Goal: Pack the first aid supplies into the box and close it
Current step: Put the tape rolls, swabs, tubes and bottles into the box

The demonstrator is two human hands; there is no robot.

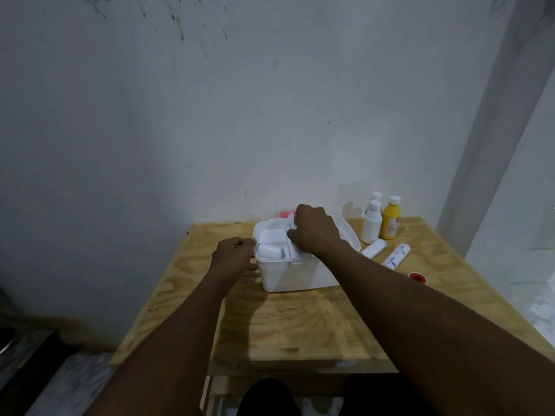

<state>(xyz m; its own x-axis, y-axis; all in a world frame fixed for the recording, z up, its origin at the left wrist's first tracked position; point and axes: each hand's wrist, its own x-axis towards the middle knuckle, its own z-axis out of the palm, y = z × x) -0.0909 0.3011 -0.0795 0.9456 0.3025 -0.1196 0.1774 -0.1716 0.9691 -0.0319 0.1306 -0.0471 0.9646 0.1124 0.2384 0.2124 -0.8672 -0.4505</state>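
On the table the box sits far-centre, open, a roll already in its tray. My left hand grips its left rim; my right hand is curled over the tray, contents unclear. Still out on the right: three bottles, two tubes and a tape, so I judge packing barely begun.

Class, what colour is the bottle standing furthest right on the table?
Yellow bottle with a white cap, shown in the head view.

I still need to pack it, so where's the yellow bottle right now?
In the head view, the yellow bottle stands at the table's far right, beside two white bottles, right of the box.
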